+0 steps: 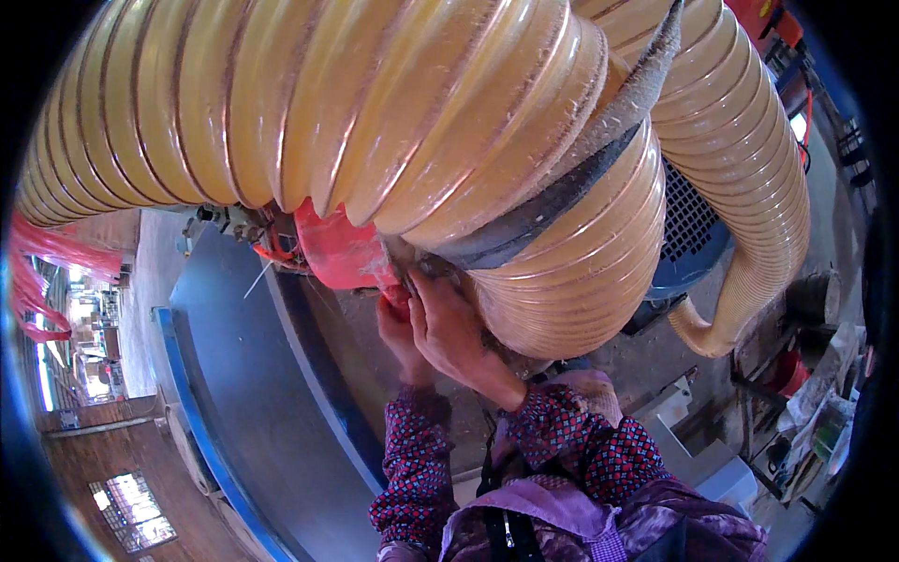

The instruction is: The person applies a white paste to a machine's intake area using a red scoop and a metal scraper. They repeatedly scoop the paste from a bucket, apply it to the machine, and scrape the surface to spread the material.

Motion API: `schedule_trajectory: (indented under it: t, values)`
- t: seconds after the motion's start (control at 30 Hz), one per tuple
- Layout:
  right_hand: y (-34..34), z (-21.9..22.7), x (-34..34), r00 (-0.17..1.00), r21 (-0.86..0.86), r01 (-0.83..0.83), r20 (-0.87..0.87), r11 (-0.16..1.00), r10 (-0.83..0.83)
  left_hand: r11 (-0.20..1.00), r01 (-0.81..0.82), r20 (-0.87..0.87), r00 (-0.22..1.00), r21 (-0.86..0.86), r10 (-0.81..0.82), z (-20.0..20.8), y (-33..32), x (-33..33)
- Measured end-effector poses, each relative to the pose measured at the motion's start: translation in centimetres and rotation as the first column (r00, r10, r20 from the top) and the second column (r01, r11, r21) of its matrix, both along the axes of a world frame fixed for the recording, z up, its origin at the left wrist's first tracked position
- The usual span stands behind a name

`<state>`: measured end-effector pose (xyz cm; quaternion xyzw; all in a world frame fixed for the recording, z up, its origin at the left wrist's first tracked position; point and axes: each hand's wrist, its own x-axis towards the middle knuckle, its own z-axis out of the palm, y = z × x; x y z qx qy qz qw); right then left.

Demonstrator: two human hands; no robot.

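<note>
Both of my hands meet at a red machine housing, just below the large ribbed yellow hose. My left hand has its fingers closed on a small red part at the housing's lower end. Lying across it, my right hand has its fingers bent and pressed together against the same spot. What its fingertips hold, if anything, is hidden. The hose curves close over my right hand, and a dusty dark strap wraps around it.
To the left stands a blue-edged dark panel. A second length of ribbed hose bends down at the right, beside a blue machine with a black grille. Clutter and a red bucket lie at far right. Pink plastic hangs at far left.
</note>
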<state>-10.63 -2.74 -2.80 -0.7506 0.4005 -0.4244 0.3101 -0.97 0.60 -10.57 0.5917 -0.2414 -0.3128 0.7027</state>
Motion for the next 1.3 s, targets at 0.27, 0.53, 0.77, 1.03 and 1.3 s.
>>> schedule_trajectory:
  t: [0.27, 0.53, 0.77, 1.03, 1.3]
  values:
    - [0.2, -2.5, 0.9, 1.0, 0.044, 0.028, 0.004, 0.999, -0.028, 1.0, 0.001, -0.036, 0.999, 0.005, -0.001, -1.0, -0.4, 0.5]
    - [-0.5, -0.5, 0.6, 0.999, 0.096, 0.026, 0.021, 0.995, -0.028, 0.999, 0.005, 0.056, 0.998, 0.039, -0.007, -2.7, -0.2, 1.0]
    - [-0.4, -1.5, 1.4, 0.999, -0.027, 0.036, 0.013, 0.999, -0.036, 0.995, 0.045, -0.124, 0.991, -0.088, -0.056, -5.4, 0.1, 2.8]
    - [-0.3, -3.2, 1.8, 0.997, 0.114, 0.075, -0.014, 0.991, -0.074, 0.999, -0.035, 0.179, 0.983, 0.007, 0.034, -6.5, -0.7, 2.8]
    - [0.1, -2.1, 1.5, 0.999, 0.215, 0.016, -0.032, 0.976, -0.009, 0.999, 0.015, -0.107, 0.994, -0.034, -0.019, -6.8, 0.0, 3.7]
